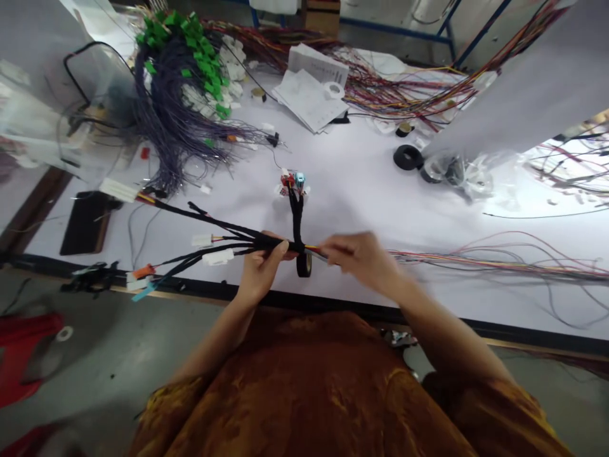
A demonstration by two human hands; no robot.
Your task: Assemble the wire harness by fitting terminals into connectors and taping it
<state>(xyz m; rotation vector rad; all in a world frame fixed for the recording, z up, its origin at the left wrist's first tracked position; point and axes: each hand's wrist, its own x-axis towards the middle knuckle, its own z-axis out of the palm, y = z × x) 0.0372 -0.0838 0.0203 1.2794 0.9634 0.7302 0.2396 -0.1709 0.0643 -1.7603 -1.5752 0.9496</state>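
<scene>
My left hand point(261, 273) grips a black-taped wire harness point(269, 241) near where its branches split, and my right hand point(362, 259) pinches the harness a little further right, where coloured wires emerge from the wrapping. A roll of black tape point(304, 264) hangs just below the harness between my hands. One taped branch runs up to a cluster of red and blue connectors point(294, 185). White connectors point(217, 257) sit on the branches to the left, which fan out over the white table point(352, 203).
Purple wires with green connectors point(183, 82) lie at the back left, beside papers point(311, 95) and multicoloured wire bundles point(380, 92). Black tape rolls point(408, 157) and a plastic bag point(457, 174) lie at the right. A black tablet point(85, 222) lies near the table's left edge.
</scene>
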